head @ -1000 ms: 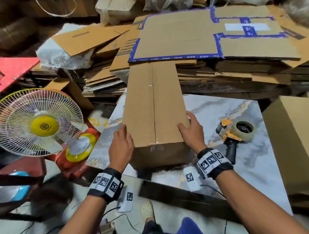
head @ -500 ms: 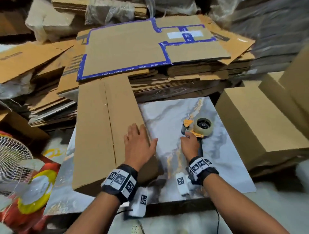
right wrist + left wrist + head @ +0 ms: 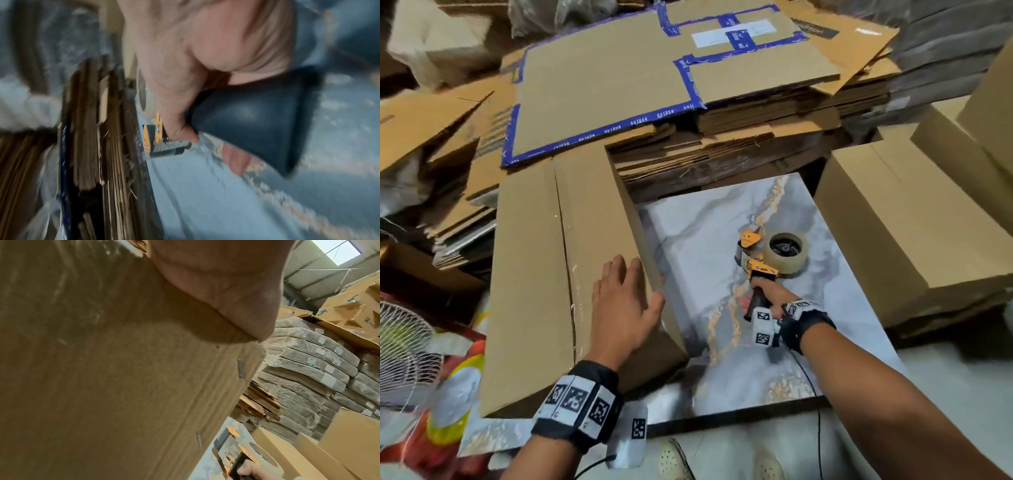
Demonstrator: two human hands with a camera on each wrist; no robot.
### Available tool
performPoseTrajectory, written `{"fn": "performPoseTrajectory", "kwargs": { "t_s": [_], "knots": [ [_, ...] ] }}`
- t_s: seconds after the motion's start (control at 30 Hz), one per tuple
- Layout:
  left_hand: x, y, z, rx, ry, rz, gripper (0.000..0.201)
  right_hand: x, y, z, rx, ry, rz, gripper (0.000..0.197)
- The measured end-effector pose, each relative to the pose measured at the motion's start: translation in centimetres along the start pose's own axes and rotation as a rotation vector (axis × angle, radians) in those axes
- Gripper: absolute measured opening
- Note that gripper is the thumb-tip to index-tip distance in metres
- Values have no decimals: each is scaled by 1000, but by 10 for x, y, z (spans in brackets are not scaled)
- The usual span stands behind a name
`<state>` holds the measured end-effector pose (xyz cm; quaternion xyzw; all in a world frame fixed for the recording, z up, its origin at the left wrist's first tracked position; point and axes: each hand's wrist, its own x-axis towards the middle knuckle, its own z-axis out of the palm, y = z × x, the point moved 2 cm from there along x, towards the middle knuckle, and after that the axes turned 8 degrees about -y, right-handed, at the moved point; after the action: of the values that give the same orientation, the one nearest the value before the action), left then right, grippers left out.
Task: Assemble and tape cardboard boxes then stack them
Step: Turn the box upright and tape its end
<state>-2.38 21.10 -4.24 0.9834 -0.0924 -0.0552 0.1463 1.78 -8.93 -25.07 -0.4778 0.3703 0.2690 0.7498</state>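
— Where does the long brown cardboard box (image 3: 558, 274) sit?

— Along the left edge of the grey marble-patterned worktop (image 3: 688, 219), its closed flaps facing up, a seam running down its length. Its far end reaches the stack of flattened cardboard sheets (image 3: 722, 144) behind the worktop's far edge.

— And the left hand (image 3: 625, 301)?

— It lies palm down on the box's top, near the box's right edge, fingers (image 3: 616, 270) straight and slightly spread, thumb out towards the edge. The left wrist view shows the palm (image 3: 216, 280) against the cardboard (image 3: 123, 369), with two metal staples by the box's corner.

— The right hand (image 3: 774, 298)?

— Its fingers are curled round the dark handle (image 3: 257, 116) of the orange tape dispenser (image 3: 756, 267), which carries a roll of clear packing tape (image 3: 787, 251). The dispenser lies near the middle of the worktop, towards its right edge; whether it touches the surface I cannot tell.

— Anything beyond that edge?

— Closed brown cardboard boxes (image 3: 911, 222) lie just beside the right edge. A white wire fan (image 3: 404, 349) shows past the near left corner.
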Motion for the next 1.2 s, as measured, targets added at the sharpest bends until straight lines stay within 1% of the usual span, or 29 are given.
{"fn": "performPoseTrajectory", "kwargs": {
  "t_s": [0.03, 0.1, 0.2, 0.27, 0.33, 0.4, 0.5, 0.53, 0.6, 0.63, 0.67, 0.7, 0.73, 0.77, 0.8, 0.87, 0.93, 1.0, 1.07, 1.2],
  "knots": [
    [-1, 0, -1, -2, -4, 1, 89, -13, 1, 13, 51, -70, 40, 15],
    [-6, -1, -4, -1, -19, 6, 90, -47, -3, 37, 141, -190, 29, 4],
    [-12, -6, -7, 5, -57, 10, 91, -67, -1, 53, 190, -239, -34, 12],
    [-15, -9, -9, 1, -69, 24, 92, -82, 5, 62, 189, -239, -22, 16],
    [-14, -10, -10, 2, -89, 29, 93, -102, 8, 72, 164, -280, -49, 18],
    [-16, -9, -13, 1, -100, 23, 95, -129, 6, 87, 130, -358, -133, 17],
    [-16, -8, -15, -57, -94, 28, 92, -169, -7, 107, 11, -418, -335, 17],
    [-16, -8, -16, -126, -75, 32, 88, -182, -11, 113, -52, -412, -394, 17],
    [-19, -11, -20, -392, 34, 23, 70, -204, -20, 124, -200, -371, -496, 13],
    [-23, -13, -26, -578, 116, -9, 55, -216, -24, 130, -281, -347, -537, 11],
    [-28, -17, -32, -808, 197, -74, 37, -227, -26, 137, -357, -326, -566, 10],
    [-34, -20, -39, -1056, 248, -154, 22, -237, -28, 143, -420, -316, -590, 10],
    [-39, -22, -44, -1310, 252, -218, 18, -246, -29, 151, -475, -312, -608, 11],
    [-44, -24, -48, -1551, 204, -261, 20, -254, -28, 158, -530, -309, -621, 12],
    [-48, -27, -52, -1740, 127, -283, 26, -261, -26, 166, -593, -308, -630, 14],
    [-57, -33, -60, -2005, 0, -254, 39, -268, -17, 181, -732, -306, -648, 15],
    [-69, -42, -66, -2194, -44, -224, 42, -273, -4, 195, -866, -299, -667, 17],
    [-79, -55, -67, -2323, -48, -229, 37, -279, 8, 208, -982, -284, -705, 28],
    [-87, -69, -62, -2396, -59, -240, 29, -283, 18, 219, -1061, -265, -737, 38],
    [-107, -91, -50, -2457, -15, -283, 12, -289, 30, 239, -1105, -257, -732, 36]
  ]
}}
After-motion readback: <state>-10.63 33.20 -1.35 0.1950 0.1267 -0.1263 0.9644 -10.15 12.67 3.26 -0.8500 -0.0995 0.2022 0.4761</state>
